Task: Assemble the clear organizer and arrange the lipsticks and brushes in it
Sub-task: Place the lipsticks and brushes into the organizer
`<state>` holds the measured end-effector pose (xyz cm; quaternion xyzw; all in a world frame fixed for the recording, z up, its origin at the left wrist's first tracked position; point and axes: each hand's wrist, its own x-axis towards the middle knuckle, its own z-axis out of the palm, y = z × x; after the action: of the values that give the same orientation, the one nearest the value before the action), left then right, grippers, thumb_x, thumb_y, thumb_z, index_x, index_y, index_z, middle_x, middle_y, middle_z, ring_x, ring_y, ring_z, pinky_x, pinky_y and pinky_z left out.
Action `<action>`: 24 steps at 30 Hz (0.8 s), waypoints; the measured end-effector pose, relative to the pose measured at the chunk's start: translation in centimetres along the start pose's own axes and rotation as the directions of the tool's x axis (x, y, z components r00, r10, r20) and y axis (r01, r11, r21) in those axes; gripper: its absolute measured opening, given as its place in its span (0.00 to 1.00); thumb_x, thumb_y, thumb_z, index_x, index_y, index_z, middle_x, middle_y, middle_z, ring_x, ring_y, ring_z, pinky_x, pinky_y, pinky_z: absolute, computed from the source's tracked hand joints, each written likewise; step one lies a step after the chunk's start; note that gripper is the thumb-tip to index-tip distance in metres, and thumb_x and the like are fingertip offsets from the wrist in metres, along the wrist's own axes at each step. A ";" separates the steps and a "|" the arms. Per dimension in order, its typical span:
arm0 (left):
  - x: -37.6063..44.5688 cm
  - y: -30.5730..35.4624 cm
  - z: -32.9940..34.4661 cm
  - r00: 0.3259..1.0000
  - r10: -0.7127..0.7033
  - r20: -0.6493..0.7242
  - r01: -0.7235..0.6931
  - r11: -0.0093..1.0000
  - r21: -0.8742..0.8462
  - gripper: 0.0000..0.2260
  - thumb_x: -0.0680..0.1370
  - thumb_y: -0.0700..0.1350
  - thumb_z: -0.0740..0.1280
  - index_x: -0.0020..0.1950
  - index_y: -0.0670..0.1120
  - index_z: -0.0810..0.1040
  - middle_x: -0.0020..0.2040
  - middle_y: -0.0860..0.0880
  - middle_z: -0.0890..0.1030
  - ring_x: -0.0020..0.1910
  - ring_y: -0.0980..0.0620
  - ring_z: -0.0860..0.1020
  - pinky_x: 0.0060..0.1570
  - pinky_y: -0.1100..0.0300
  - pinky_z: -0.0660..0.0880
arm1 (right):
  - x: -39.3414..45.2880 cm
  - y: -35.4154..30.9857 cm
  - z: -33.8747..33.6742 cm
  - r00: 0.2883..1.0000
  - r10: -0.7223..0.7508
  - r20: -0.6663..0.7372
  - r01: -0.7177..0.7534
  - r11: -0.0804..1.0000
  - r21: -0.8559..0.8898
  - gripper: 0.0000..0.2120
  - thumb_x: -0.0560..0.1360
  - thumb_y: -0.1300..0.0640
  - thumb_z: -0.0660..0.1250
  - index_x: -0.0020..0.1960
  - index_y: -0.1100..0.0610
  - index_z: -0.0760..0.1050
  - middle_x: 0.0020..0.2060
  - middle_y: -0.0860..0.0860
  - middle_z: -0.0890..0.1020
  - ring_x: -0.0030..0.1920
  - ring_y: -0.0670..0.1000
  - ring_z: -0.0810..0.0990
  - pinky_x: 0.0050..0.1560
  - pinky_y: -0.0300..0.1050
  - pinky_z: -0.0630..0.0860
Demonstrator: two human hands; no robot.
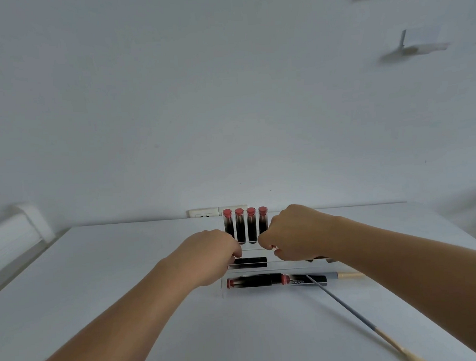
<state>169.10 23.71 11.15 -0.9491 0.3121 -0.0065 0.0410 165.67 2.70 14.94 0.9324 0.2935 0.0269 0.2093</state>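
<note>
— So, where is the clear organizer (262,272)?
— Middle of the frame, on the white counter (125,253). Four lipsticks (245,226) stand in its back row (red tops up); more lie flat in front.
— And the hands?
— The left hand (207,256) has curled fingers touching a black lipstick (251,262). The right hand (296,233) has its fingers pressed together. A brush (360,321) leans out toward the lower right.

Both hands, left (211,253) and right (296,233), reach forward, fingers curled.
</note>
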 end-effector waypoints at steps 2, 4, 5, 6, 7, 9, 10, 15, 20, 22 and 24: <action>0.0 0.0 0.1 1.000 0.000 -0.012 0.000 1.000 -0.004 0.15 0.81 0.39 0.61 0.61 0.54 0.82 0.55 0.53 0.83 0.52 0.46 0.80 0.49 0.55 0.76 | -0.1 0.4 0.0 0.999 0.024 -0.041 -0.024 1.000 0.008 0.09 0.80 0.53 0.59 0.58 0.48 0.73 0.38 0.49 0.73 0.38 0.54 0.71 0.37 0.45 0.62; 0.0 0.0 0.1 0.999 0.002 -0.039 -0.002 1.000 -0.012 0.14 0.82 0.43 0.62 0.64 0.55 0.81 0.58 0.52 0.83 0.55 0.46 0.80 0.52 0.54 0.76 | -0.3 0.8 0.1 0.993 0.051 -0.104 -0.046 0.998 0.047 0.08 0.79 0.50 0.58 0.56 0.47 0.72 0.34 0.46 0.70 0.35 0.53 0.71 0.34 0.46 0.61; 0.0 0.0 0.0 0.998 0.005 -0.059 -0.005 1.000 -0.010 0.14 0.82 0.45 0.62 0.64 0.56 0.80 0.59 0.52 0.83 0.56 0.46 0.80 0.53 0.53 0.76 | -0.5 1.0 0.2 0.987 0.069 -0.142 -0.058 0.995 0.082 0.07 0.78 0.50 0.58 0.54 0.47 0.72 0.32 0.45 0.69 0.33 0.52 0.70 0.32 0.45 0.60; 0.0 0.0 -0.1 0.997 0.009 -0.080 -0.010 1.000 -0.006 0.13 0.83 0.47 0.62 0.64 0.56 0.80 0.60 0.52 0.83 0.56 0.46 0.80 0.54 0.53 0.76 | -0.7 1.2 0.4 0.980 0.096 -0.173 -0.074 0.989 0.127 0.07 0.77 0.49 0.59 0.53 0.47 0.71 0.30 0.44 0.69 0.31 0.51 0.70 0.31 0.45 0.60; 0.0 0.1 -0.2 0.995 0.018 -0.100 -0.018 1.000 -0.005 0.13 0.83 0.48 0.62 0.64 0.56 0.80 0.60 0.52 0.83 0.56 0.47 0.80 0.54 0.54 0.76 | -0.9 1.4 0.5 0.972 0.130 -0.195 -0.095 0.979 0.180 0.07 0.75 0.48 0.59 0.52 0.46 0.71 0.30 0.44 0.70 0.31 0.51 0.71 0.31 0.44 0.61; 0.1 0.6 -0.6 0.991 0.044 -0.123 -0.046 0.999 -0.016 0.13 0.83 0.47 0.62 0.64 0.57 0.80 0.60 0.53 0.83 0.57 0.48 0.80 0.53 0.55 0.75 | -1.3 1.5 0.9 0.955 0.207 -0.214 -0.140 0.946 0.292 0.10 0.73 0.48 0.59 0.53 0.44 0.72 0.31 0.44 0.75 0.34 0.51 0.75 0.34 0.43 0.68; 0.2 0.9 -0.8 0.990 0.065 -0.124 -0.069 0.997 -0.026 0.14 0.83 0.45 0.62 0.64 0.57 0.80 0.60 0.54 0.83 0.57 0.49 0.80 0.54 0.54 0.76 | -1.6 1.6 1.1 0.946 0.244 -0.212 -0.160 0.925 0.345 0.11 0.72 0.47 0.59 0.53 0.44 0.73 0.32 0.44 0.77 0.36 0.51 0.77 0.37 0.44 0.72; 0.8 2.7 -2.0 0.981 0.192 -0.033 -0.192 0.981 0.005 0.26 0.80 0.33 0.60 0.68 0.60 0.78 0.60 0.56 0.82 0.57 0.50 0.80 0.51 0.55 0.76 | -2.6 2.1 1.8 0.924 0.351 -0.151 -0.228 0.823 0.520 0.10 0.71 0.46 0.61 0.50 0.43 0.77 0.33 0.40 0.78 0.38 0.43 0.77 0.38 0.39 0.71; 1.6 4.0 -3.5 0.950 0.302 0.083 -0.312 0.929 0.200 0.36 0.75 0.27 0.58 0.74 0.61 0.73 0.67 0.51 0.77 0.59 0.44 0.78 0.42 0.56 0.67 | -3.0 2.3 1.9 0.918 0.374 -0.129 -0.247 0.797 0.550 0.07 0.72 0.47 0.63 0.48 0.42 0.77 0.33 0.40 0.77 0.36 0.42 0.76 0.36 0.39 0.69; 1.9 4.0 -3.9 0.944 0.313 0.107 -0.330 0.913 0.240 0.35 0.76 0.27 0.59 0.74 0.60 0.72 0.67 0.50 0.78 0.59 0.43 0.79 0.41 0.56 0.66 | -3.1 2.3 1.8 0.922 0.367 -0.122 -0.246 0.801 0.545 0.07 0.72 0.47 0.62 0.48 0.42 0.77 0.33 0.40 0.77 0.36 0.42 0.75 0.36 0.39 0.69; 2.2 4.3 -4.1 0.942 0.300 0.150 -0.332 0.897 0.291 0.30 0.79 0.31 0.61 0.74 0.59 0.73 0.63 0.49 0.79 0.56 0.42 0.79 0.40 0.54 0.69 | -3.0 2.2 1.7 0.927 0.356 -0.115 -0.243 0.808 0.537 0.07 0.72 0.47 0.62 0.49 0.43 0.76 0.34 0.41 0.78 0.37 0.43 0.76 0.38 0.40 0.73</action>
<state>168.18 18.66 14.85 -0.8662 0.4548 -0.0009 0.2068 164.62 -1.25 14.51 0.9804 0.1587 0.0789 -0.0858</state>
